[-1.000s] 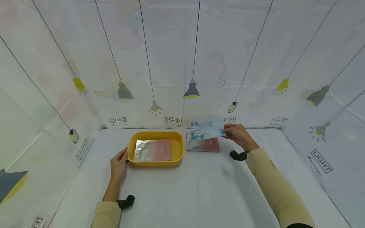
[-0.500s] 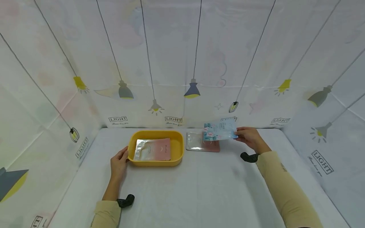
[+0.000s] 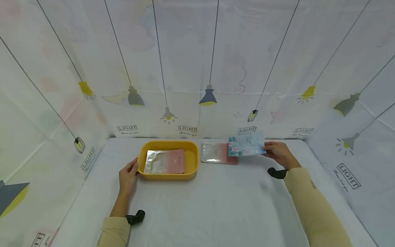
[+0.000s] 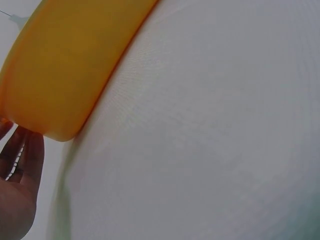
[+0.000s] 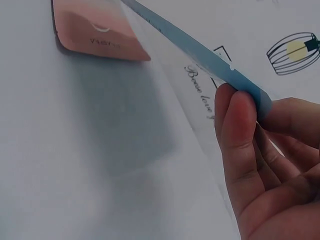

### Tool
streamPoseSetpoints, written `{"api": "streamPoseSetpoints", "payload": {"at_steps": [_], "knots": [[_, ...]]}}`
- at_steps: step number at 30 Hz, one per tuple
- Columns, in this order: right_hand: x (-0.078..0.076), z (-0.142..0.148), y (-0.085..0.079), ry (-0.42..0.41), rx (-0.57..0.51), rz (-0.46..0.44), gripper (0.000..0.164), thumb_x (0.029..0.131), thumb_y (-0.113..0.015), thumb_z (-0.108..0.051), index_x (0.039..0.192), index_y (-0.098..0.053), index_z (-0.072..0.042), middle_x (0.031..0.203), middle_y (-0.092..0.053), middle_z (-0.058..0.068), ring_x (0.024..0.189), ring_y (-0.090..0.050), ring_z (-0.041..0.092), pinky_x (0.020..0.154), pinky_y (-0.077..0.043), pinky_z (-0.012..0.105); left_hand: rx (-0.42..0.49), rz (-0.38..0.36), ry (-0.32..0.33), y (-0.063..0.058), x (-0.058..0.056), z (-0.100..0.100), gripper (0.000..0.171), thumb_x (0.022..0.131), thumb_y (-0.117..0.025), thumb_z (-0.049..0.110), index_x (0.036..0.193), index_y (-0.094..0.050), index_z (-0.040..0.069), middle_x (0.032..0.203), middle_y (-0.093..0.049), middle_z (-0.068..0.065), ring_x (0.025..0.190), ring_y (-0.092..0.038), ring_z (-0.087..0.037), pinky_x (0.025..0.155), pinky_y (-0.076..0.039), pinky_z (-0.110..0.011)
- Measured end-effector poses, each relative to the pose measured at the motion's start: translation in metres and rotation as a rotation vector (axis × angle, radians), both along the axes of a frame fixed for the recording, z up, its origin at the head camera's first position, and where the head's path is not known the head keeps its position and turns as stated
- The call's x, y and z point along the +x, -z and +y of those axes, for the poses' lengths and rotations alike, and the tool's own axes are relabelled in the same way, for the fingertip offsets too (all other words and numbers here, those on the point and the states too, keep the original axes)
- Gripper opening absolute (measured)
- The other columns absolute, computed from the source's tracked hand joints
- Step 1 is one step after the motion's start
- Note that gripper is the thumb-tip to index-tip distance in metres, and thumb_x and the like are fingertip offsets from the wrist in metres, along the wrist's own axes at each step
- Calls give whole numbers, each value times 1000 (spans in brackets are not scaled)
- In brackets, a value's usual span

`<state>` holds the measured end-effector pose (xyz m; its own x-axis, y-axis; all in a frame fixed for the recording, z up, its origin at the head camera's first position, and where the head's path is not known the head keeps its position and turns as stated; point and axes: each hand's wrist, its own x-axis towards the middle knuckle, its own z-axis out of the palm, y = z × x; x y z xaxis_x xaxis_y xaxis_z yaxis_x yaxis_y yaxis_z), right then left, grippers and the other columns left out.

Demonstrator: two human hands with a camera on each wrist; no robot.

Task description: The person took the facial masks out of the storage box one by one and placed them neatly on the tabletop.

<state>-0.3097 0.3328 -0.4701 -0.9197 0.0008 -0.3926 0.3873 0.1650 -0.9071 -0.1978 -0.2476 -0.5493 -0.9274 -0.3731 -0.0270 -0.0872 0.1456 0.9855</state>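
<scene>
A yellow tray [image 3: 168, 177] stands on the table with a silver-and-pink sachet [image 3: 165, 161] lying inside it. My left hand [image 3: 127, 180] rests against the tray's left end; in the left wrist view its fingers [image 4: 32, 152] touch the end wall and look fairly straight. At the right, my right hand [image 3: 279, 152] pinches the right edge of a light blue flower-printed sachet [image 3: 246, 144] between thumb and fingers. That sachet is held above the table and covers the right end of a second silver-and-pink sachet [image 3: 214, 153] lying beside the tray.
The white-covered table [image 3: 200, 209] meets a fabric backdrop [image 3: 182, 68] printed with hanging lamps, at the back and both sides. A black wrist device [image 3: 135, 217] sits on the left wrist, another black device [image 3: 277, 173] on the right.
My right hand has carried the blue sachet rightward and slightly nearer, uncovering more of the pink sachet beneath. The left hand and tray have stayed in place.
</scene>
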Motion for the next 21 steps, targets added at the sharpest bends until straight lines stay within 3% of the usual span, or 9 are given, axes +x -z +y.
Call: {"api": "streamPoseSetpoints", "payload": {"at_steps": [9,21], "knots": [[2,19,10,3,13,-24,62,95,-62,-9,146,-32,7,89,-62,-7,80,-65,6,76,-58,22,2,-11,1,-2,1,0,43,103,-49,30,140,-53,9,141,-56,-11,99,-58,5,79,-50,-5],[4,34,21,24,11,-49,73,92,-65,-8,151,-25,6,92,-60,-8,81,-62,3,77,-57,21,10,14,-8,1,-1,-2,42,103,-50,28,139,-54,6,139,-57,-15,97,-59,3,75,-52,-7]]}}
